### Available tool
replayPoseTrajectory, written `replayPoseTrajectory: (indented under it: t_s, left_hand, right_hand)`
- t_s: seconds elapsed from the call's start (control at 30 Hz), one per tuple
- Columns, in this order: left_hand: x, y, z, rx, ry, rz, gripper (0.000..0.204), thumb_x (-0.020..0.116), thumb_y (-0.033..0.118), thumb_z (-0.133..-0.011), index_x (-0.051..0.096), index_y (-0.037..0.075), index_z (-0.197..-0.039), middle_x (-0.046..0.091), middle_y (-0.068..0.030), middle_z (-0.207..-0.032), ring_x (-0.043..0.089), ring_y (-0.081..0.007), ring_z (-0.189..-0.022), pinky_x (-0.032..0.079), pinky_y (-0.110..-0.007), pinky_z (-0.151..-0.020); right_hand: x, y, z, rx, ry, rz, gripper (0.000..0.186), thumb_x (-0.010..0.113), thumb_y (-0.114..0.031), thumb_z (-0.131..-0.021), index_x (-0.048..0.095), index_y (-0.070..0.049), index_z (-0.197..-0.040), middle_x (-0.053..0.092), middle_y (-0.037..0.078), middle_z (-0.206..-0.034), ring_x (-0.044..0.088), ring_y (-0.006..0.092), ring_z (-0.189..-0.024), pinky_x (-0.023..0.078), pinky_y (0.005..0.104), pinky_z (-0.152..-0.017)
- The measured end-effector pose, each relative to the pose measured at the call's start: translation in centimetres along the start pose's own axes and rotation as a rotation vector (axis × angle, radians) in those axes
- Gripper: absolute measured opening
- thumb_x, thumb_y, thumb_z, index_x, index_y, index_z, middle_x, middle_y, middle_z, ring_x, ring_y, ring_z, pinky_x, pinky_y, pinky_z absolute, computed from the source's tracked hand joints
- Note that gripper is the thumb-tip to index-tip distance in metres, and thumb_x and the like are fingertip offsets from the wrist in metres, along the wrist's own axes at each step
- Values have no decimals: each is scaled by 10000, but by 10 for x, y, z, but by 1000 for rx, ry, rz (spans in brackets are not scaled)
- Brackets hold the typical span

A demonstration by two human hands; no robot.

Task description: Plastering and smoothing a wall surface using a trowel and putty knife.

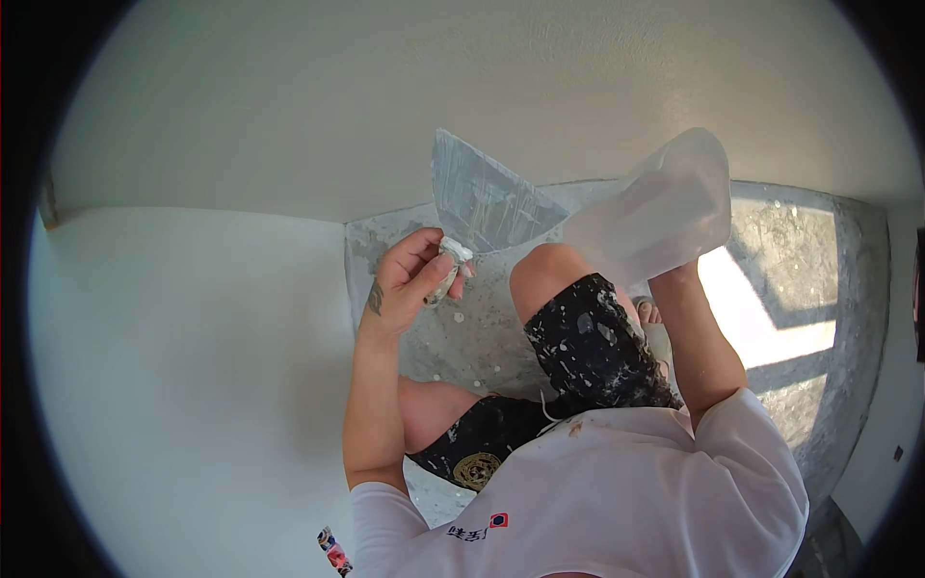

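Note:
Left of my raised knee, my left hand (424, 273) is closed round the stubby, putty-smeared handle of a wide putty knife (491, 196). Its grey, streaked blade flares up and right toward the wall. White putty (455, 249) sticks to the handle by my thumb. On the right, a translucent whitish plastic piece (665, 207) with a rounded end is held up over my knee; I cannot tell whether it is a sheet or a container. My right hand (682, 274) holds it from behind, its fingers mostly hidden by the plastic.
A pale wall (337, 96) rises straight ahead, and a white wall (193, 366) stands close on my left. Below me the grey floor (462, 342) is spotted with white. Bright sunlight (761, 299) falls across the floor at right. My knees are bent beneath my arms.

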State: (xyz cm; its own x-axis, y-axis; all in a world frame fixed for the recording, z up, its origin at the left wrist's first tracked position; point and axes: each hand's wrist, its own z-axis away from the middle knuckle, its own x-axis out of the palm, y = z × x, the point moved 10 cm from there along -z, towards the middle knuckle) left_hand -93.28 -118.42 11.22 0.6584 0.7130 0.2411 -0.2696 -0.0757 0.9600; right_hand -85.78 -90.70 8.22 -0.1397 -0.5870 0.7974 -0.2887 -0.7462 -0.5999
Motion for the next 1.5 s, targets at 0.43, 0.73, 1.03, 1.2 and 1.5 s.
replayPoseTrajectory:
  t_s: [0.43,0.73,1.03,1.2,1.5]
  left_hand:
    - [33,19,8,103,-223,30,285,643,239,-974,675,-44,-965,673,-84,-824,598,-130,-670,472,-281,-602]
    - [-26,31,11,227,-16,244,303,639,250,-971,651,-44,-1045,673,-120,-867,603,-168,-652,494,-309,-588]
    - [-70,67,38,450,175,215,330,604,259,-989,649,-49,-1098,673,-125,-855,607,-157,-654,490,-285,-588]
    - [-82,61,41,484,213,279,307,595,256,-994,646,-35,-1078,652,-88,-840,575,-142,-651,463,-290,-588]
    - [-70,52,36,389,114,251,259,662,240,-945,673,-16,-986,672,-85,-834,600,-146,-654,460,-274,-586]
  right_hand:
    - [108,0,-24,-198,-317,1057,234,686,-113,-903,534,-57,-735,549,16,-673,490,96,-624,394,261,-556]
    - [25,21,-1,75,-338,1401,229,595,-190,-997,473,-62,-1141,629,92,-769,504,109,-561,432,272,-523]
    - [80,-87,-60,-743,-161,1444,373,432,-305,-1058,514,32,-1194,589,129,-1016,545,145,-748,469,283,-666]
    - [159,47,-79,-861,-376,1821,320,641,-205,-914,561,-49,-1181,598,195,-1091,617,388,-808,510,439,-704]
    - [69,-8,-42,-1026,-387,1843,349,666,-281,-913,566,-38,-1143,602,160,-1043,623,279,-772,515,384,-642]
